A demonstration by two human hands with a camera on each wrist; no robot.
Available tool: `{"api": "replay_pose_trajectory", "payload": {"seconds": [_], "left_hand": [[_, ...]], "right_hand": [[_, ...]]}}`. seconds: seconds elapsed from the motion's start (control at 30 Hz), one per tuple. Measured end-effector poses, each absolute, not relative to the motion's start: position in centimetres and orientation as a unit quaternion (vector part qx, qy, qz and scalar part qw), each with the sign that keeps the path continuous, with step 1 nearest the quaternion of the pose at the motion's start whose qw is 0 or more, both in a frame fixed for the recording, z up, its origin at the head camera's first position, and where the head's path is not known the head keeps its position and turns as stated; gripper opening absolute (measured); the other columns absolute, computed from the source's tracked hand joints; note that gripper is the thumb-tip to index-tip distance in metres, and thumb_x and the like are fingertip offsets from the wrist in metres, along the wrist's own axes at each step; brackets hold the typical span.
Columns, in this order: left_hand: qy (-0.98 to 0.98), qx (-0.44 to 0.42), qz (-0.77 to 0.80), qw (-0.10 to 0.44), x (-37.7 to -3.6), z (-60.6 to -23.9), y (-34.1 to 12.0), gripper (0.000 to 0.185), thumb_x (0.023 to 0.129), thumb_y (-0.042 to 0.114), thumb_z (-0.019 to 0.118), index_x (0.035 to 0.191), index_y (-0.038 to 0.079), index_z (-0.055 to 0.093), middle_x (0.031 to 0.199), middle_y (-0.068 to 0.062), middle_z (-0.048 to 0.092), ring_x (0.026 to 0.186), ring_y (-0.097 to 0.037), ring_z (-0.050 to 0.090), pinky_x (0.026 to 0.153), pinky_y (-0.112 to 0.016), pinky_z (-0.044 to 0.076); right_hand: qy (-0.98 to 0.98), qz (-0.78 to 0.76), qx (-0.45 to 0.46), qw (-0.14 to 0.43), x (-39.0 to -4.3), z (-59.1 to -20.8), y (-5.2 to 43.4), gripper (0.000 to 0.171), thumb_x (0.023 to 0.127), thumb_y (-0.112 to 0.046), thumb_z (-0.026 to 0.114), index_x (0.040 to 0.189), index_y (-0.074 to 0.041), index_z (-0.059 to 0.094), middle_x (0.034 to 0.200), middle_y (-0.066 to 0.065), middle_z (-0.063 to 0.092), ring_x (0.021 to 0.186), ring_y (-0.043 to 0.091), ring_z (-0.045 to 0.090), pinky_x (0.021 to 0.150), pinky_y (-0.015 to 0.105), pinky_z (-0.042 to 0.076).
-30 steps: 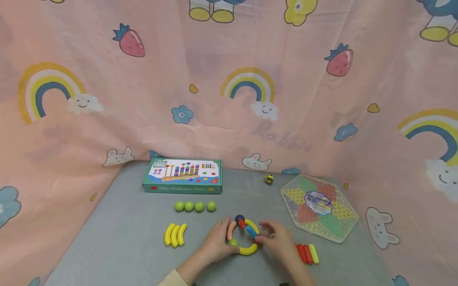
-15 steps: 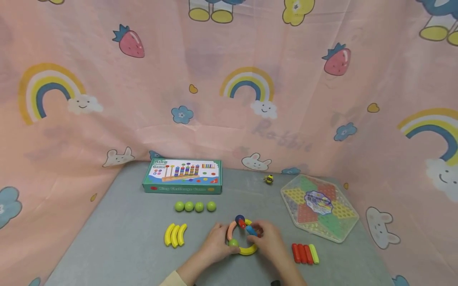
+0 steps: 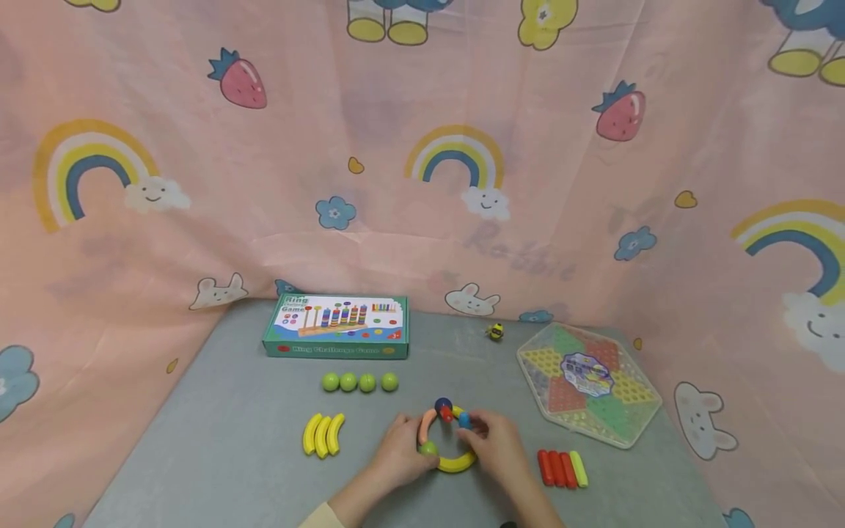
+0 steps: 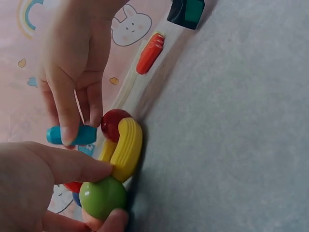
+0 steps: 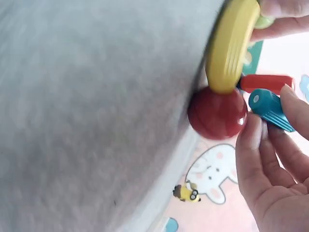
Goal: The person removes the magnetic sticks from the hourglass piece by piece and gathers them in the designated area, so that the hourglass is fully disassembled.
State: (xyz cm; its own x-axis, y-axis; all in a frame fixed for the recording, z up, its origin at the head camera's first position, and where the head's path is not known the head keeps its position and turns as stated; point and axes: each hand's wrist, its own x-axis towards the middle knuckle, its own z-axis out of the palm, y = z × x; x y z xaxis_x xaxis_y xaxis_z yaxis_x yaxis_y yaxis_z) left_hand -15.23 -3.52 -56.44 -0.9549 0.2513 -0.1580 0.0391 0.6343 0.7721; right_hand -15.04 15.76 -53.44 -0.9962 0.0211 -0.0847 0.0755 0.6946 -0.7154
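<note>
A ring of balls and curved sticks lies on the grey table: a green ball, a yellow curved stick, a peach curved stick, a dark blue ball and a red ball, which my right hand hides in the head view. A second yellow curved stick shows partly at the far right. My left hand grips the green ball, thumb tip beside the yellow stick. From the blue ball rises a red rod. Between thumb and fingers my right hand pinches a blue rod close to the red ball.
Three yellow curved sticks lie left, below a row of several green balls. Red rods and a yellow-green rod lie right. Behind are a game box, a small yellow figure and a hexagonal board.
My right hand has moved slightly left, its fingers now covering more of the blue rod and the ring's right side. The red rods have come fully into sight. My left hand stays put.
</note>
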Motion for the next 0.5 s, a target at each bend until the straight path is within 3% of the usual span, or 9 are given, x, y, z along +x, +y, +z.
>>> {"api": "replay_pose_trajectory", "payload": {"seconds": [0.13,0.37,0.5], "left_hand": [[0.896,0.074,0.422,0.114,-15.2,-56.5,-3.5,0.074,0.074,0.014,0.078,0.142,-0.001,0.053,0.113,-0.008,0.056,0.092,-0.020,0.052,0.079,-0.039,0.051],[0.900,0.057,0.421,0.100,-15.2,-56.3,-3.6,0.058,0.078,0.025,0.085,0.125,0.001,0.063,0.108,-0.007,0.058,0.095,-0.021,0.055,0.086,-0.046,0.051],[0.900,0.064,0.418,0.104,-15.4,-56.2,-3.7,0.054,0.083,0.020,0.080,0.129,0.000,0.061,0.117,-0.013,0.060,0.106,-0.026,0.059,0.092,-0.051,0.051]], "right_hand": [[0.910,-0.411,0.043,0.028,-14.8,-52.9,16.4,0.032,0.089,-0.021,0.078,0.115,-0.003,0.072,0.097,0.001,0.073,0.090,0.015,0.068,0.078,0.036,0.058],[0.906,-0.417,0.070,0.013,-14.2,-51.7,18.0,0.037,0.092,-0.025,0.075,0.121,-0.004,0.068,0.102,0.002,0.072,0.096,0.017,0.067,0.084,0.039,0.058],[0.895,-0.437,0.087,0.005,-13.8,-51.3,19.5,0.042,0.090,-0.030,0.077,0.120,-0.003,0.066,0.103,0.005,0.071,0.095,0.018,0.067,0.083,0.038,0.058]]}}
